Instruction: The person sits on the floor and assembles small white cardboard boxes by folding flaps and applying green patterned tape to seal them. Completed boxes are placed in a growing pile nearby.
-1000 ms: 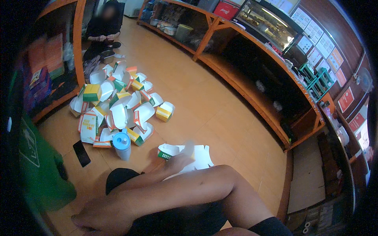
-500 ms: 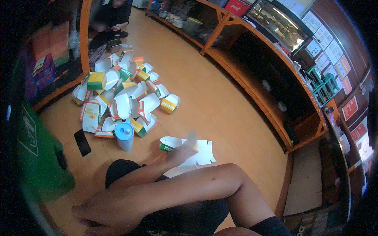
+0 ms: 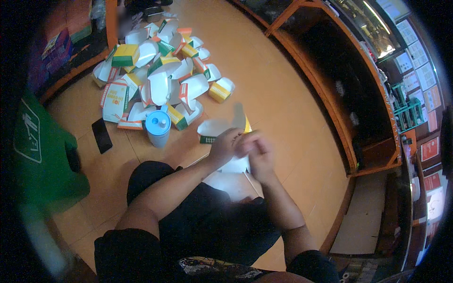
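Note:
In front of my lap, my left hand [image 3: 225, 148] closes on a part-folded cardboard food box [image 3: 212, 127], white inside with a green patterned edge. A grey-white flap stands up beyond the fingers, with a yellow part beside it. My right hand [image 3: 260, 158] meets the left at the box, its fingers curled and slightly blurred; the exact contact is hidden. Below the hands lie flat white card blanks [image 3: 229, 184], partly covered by my wrists. Farther left, a heap of folded food boxes [image 3: 160, 87] in white, yellow, green and orange spreads over the floor.
A tumbler with a blue lid [image 3: 158, 126] stands by the heap, and a black phone [image 3: 102, 136] lies left of it. A green bin [image 3: 45, 146] is at the left edge. Orange-framed shelving [image 3: 321, 89] runs along the right, and another shelf post [image 3: 111, 23] rises upper left.
My right arm, which lay across my body to the lower left, has swung over so its hand meets the left at the box. The view has tilted, shifting the heap upward.

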